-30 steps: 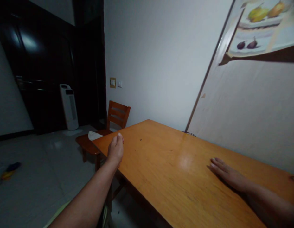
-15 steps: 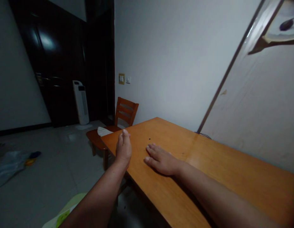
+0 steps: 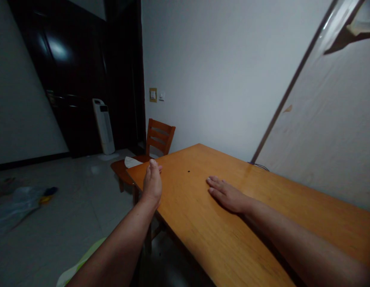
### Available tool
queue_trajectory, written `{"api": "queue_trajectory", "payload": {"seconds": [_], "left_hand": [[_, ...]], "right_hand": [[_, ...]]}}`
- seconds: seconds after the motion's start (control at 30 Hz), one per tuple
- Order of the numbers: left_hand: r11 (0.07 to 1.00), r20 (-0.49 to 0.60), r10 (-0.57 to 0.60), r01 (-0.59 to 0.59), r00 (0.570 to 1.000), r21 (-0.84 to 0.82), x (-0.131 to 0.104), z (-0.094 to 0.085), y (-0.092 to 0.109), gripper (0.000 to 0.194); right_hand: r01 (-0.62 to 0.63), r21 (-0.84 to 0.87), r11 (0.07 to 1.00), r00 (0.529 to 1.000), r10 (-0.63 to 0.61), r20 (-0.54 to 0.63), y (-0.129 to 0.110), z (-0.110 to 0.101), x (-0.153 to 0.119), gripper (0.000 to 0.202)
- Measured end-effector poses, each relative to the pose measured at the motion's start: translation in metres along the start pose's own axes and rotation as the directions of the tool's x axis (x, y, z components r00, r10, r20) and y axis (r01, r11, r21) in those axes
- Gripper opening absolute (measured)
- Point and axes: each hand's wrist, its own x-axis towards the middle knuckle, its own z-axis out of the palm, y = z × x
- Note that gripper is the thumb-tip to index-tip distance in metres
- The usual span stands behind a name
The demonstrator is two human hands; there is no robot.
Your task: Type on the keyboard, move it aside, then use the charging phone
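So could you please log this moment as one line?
left hand: on table edge | right hand: flat on tabletop | nearby: chair

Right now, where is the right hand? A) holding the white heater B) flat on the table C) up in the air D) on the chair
B: the right hand lies palm down, fingers spread, on the table, holding nothing, well away from the chair behind the far end.
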Motion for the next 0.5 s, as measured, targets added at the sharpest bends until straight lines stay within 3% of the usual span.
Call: {"api": "queue_trajectory", "payload": {"seconds": [0.1,0.17,0.3,0.4,0.5], "left_hand": [[0.996,0.027,-0.053,0.055,0.998,-0.069,-0.004,0.001,0.007,0.083],[0.994,0.04,-0.059,0.062,0.997,-0.086,-0.005,0.001,0.01,0.084],[0.996,0.035,-0.059,0.061,0.998,-0.071,-0.007,0.002,0.014,0.086],[0.998,0.013,-0.03,0.03,0.999,-0.048,-0.005,0.001,0.013,0.085],[0.994,-0.008,0.062,-0.061,0.998,0.087,-0.001,-0.003,0.005,0.079]], "right_hand": [[-0.105,-0.051,0.993,0.994,0.103,-0.04,0.027,-0.005,0.0,0.086],[-0.083,-0.053,0.995,0.996,0.081,-0.038,0.018,-0.001,0.005,0.085],[0.082,-0.006,0.997,0.997,-0.082,0.002,-0.048,0.016,0.023,0.076],[0.239,0.021,0.971,0.97,-0.24,0.048,-0.106,0.027,0.035,0.071],[0.347,0.038,0.937,0.934,-0.349,0.073,-0.137,0.033,0.036,0.069]]}}
